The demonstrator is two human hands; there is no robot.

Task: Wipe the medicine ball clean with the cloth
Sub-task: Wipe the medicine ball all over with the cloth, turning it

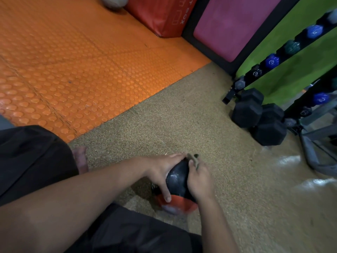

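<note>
The left hand (160, 170) is spread over the near-left side of the medicine ball (177, 181), fingers straight and laid flat, one fingertip reaching down onto the red band. The right hand (199, 179) is curled on the ball's right side, with a small dark cloth (194, 159) pinched under its fingers; most of the cloth is hidden, only a frayed scrap shows at the top. The ball, black above and red below, is seen low and centre in the frame on the speckled tan floor (182, 115); its lower edge is blurred and any printing is unreadable. Dark trousers (32, 157) and a bare foot (81, 157) are cut off at lower left. An orange studded mat (73, 61) fills the upper left. Black hex dumbbells (259, 115) are stacked at right beside a rack (284, 52), partly cropped.
</note>
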